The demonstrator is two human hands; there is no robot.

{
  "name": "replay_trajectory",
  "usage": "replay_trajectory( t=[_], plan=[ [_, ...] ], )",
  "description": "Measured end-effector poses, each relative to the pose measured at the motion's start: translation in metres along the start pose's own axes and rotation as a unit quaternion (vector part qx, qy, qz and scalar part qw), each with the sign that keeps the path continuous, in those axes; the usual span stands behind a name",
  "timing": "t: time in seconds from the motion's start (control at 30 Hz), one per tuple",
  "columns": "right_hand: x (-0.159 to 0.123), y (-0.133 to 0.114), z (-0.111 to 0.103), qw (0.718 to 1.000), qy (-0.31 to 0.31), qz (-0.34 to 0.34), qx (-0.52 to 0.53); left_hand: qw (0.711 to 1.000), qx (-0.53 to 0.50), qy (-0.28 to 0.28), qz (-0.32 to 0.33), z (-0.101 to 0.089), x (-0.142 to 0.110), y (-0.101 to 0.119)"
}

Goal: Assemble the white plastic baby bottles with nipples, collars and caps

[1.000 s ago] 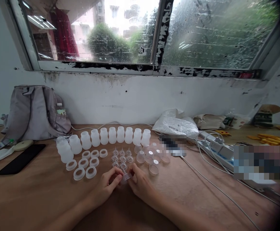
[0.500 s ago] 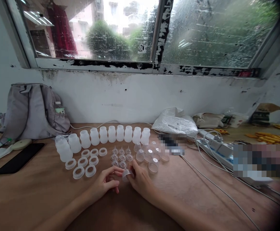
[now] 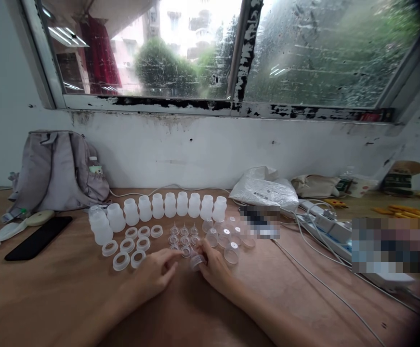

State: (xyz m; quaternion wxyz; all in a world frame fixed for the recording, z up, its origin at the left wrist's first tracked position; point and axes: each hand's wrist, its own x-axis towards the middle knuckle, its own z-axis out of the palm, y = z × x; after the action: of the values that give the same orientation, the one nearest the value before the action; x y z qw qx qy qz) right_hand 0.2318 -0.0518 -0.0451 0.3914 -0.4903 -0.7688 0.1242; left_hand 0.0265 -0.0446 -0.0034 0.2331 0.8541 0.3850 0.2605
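My right hand (image 3: pixel 214 270) rests on the wooden table (image 3: pixel 51 299) and pinches a small clear plastic cap (image 3: pixel 197 261) between thumb and fingers. My left hand (image 3: pixel 155 275) lies beside it with fingers curled loosely, its fingertips reaching toward the cluster of small clear valves (image 3: pixel 183 238); nothing shows in it. Behind stand a row of translucent white bottles (image 3: pixel 170 206), several white rings (image 3: pixel 130 243) to the left, and clear domed caps (image 3: pixel 228 238) to the right.
A grey backpack (image 3: pixel 56 168) leans on the wall at the left, with a black phone (image 3: pixel 38 237) in front of it. A white plastic bag (image 3: pixel 264 190), a power strip (image 3: pixel 325 224) and cables (image 3: pixel 325 284) lie at the right. A window runs above.
My right hand moved the clear cap slightly forward toward the valves. My left hand let go of the cap and settled on the table with fingers reaching to the valves.
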Motion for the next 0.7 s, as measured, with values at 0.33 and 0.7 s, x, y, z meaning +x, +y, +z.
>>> replay_trajectory(
  t=[0.33,0.7],
  plan=[
    [-0.003,-0.009,-0.009,0.998,-0.032,-0.044,0.016,0.862,0.397,0.129,-0.287,-0.102,0.035,-0.083],
    [-0.01,-0.016,-0.015,0.998,0.023,-0.009,0.06,0.848,0.391,0.332,-0.131,-0.095,0.024,-0.044]
  ],
)
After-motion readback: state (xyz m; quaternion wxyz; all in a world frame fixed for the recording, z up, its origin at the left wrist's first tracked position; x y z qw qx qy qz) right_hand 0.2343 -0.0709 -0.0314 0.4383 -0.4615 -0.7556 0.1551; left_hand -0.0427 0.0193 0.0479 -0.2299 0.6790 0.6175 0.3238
